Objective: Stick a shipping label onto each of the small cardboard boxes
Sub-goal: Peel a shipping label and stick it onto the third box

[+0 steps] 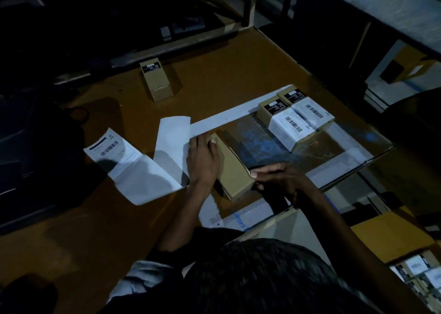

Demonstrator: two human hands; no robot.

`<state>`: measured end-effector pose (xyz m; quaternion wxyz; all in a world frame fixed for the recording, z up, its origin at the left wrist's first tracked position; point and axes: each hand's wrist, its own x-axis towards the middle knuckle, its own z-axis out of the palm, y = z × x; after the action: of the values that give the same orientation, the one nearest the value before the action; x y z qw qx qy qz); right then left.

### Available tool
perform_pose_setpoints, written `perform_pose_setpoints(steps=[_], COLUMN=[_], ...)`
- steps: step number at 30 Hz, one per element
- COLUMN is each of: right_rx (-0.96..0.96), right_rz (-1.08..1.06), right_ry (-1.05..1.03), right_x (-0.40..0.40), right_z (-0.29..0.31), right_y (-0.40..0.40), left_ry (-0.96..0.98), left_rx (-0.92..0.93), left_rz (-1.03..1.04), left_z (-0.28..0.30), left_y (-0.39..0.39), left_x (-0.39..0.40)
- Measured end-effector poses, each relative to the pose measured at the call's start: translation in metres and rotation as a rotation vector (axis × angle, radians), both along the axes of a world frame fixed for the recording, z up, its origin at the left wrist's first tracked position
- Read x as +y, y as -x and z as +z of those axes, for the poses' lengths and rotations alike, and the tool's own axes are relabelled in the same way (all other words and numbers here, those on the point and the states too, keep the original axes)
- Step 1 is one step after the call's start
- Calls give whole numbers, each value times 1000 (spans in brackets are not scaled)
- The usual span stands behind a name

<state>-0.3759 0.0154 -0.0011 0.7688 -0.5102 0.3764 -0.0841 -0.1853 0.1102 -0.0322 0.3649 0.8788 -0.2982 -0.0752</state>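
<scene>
Right now the plain cardboard box (232,170) lies on the tabletop (100,220) directly in front of the person, held at both ends. Its long axis runs from the far left, near the left hand (202,161), toward the near right, where the right hand (279,177) meets it. The left hand lies over the far end and left side, fingers (211,144) curled on the top edge. The right hand pinches the near right corner, thumb and fingers narrow around it. No label shows on the faces turned toward the camera.

The next label (109,146), printed with a barcode, sits on the backing strip (152,170) to the left of the box, well apart from the right hand and nearer the left one. Judging by that, the left hand would be the one to reach for it, while the right keeps the box steady. The strip folds in a zigzag, and its nearer panels look blank.

Two labelled boxes (296,120) lie side by side farther right, on a dark mat (262,144). One more small box (156,81) stands far back on the tabletop, apart from everything; whether it carries a shipping label is hard to say.

The light is poor. The underside of the held box and the right hand's lower fingers are hidden, and the person's head (262,278) cuts off the near edge of the view.
</scene>
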Motion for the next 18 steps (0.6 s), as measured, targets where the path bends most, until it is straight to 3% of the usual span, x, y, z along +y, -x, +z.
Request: perform_pose_setpoints(steps=[10, 18], right_rx=[82, -20], right_rz=[-51, -29], right_ry=[93, 156], right_x=[2, -4], right_z=[-6, -8], right_y=[-2, -18], left_ry=[-50, -85], left_rx=[-41, -62], left_rz=[14, 48], left_z=[-5, -5], left_y=[0, 3], left_x=[-4, -8])
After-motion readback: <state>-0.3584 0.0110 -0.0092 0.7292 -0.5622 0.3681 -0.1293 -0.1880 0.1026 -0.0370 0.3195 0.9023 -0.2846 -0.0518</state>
